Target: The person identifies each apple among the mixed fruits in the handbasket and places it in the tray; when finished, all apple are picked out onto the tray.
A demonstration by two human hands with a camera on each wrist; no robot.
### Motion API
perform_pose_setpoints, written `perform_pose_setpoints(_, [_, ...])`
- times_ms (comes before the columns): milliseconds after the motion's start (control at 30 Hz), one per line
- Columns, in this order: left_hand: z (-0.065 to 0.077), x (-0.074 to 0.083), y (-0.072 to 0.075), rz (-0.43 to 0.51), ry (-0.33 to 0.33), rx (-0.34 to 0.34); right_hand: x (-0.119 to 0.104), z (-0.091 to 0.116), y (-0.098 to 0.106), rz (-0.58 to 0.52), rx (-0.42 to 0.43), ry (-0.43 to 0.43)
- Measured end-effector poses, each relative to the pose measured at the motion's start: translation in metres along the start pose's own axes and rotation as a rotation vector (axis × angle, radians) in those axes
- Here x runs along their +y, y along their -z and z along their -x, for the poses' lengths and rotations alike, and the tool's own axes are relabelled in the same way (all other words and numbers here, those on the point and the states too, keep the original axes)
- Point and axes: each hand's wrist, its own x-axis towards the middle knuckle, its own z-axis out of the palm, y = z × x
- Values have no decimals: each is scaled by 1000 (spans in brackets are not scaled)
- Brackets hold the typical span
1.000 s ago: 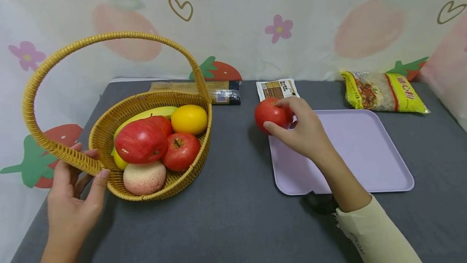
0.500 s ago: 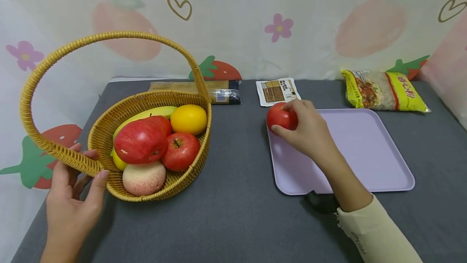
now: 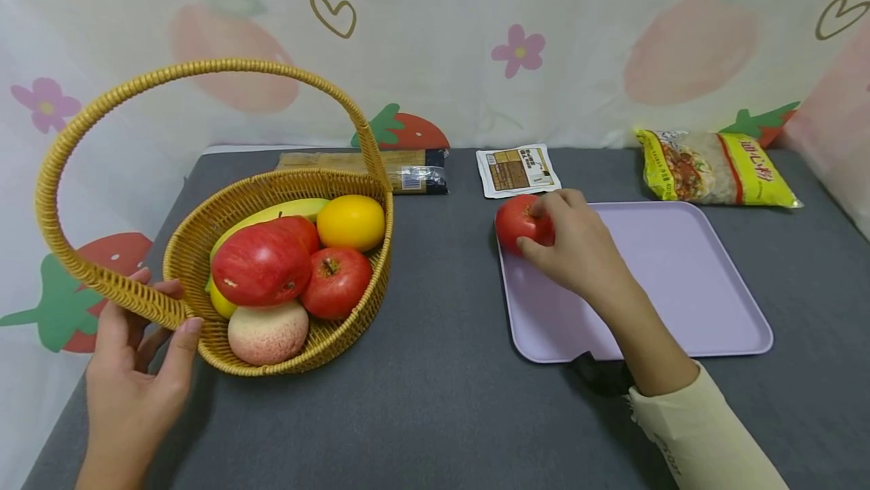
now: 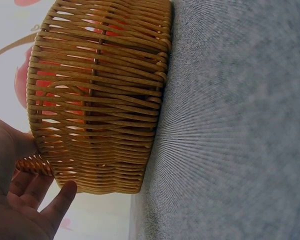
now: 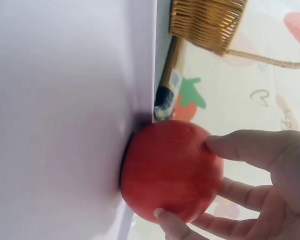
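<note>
Right hand (image 3: 578, 248), thumb and fingers curved, grips a smooth, rounded red fruit (image 3: 514, 224) at the far left corner of the flat lilac tray (image 3: 673, 278). Left hand (image 3: 139, 373) grasps the woven wicker basket (image 4: 105, 95) at its wrapped handle's base. Backdrop (image 3: 435, 44) lettering reads "happy"; the glossy yellow packet (image 3: 714, 169) bears Chinese characters.

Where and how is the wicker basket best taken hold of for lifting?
Probably at the top of the arched handle of the wicker basket, coming from above with fingers curled round it. The thin arch rises clear of the fruit and spans the rim, so gripping there should balance the load better than at its near end, where the left hand holds it.
</note>
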Motion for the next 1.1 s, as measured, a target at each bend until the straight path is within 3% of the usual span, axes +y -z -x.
perform_pose_setpoints(400, [1,1,0,-6,6,-5,2,-2,-1,21,86,24])
perform_pose_setpoints(867, [1,1,0,-11,-1,-6,5,-5,3,6,41,-33])
perform_pose_setpoints(1100, [0,-1,0,5,-14,-4,2,-3,2,14,55,-5])
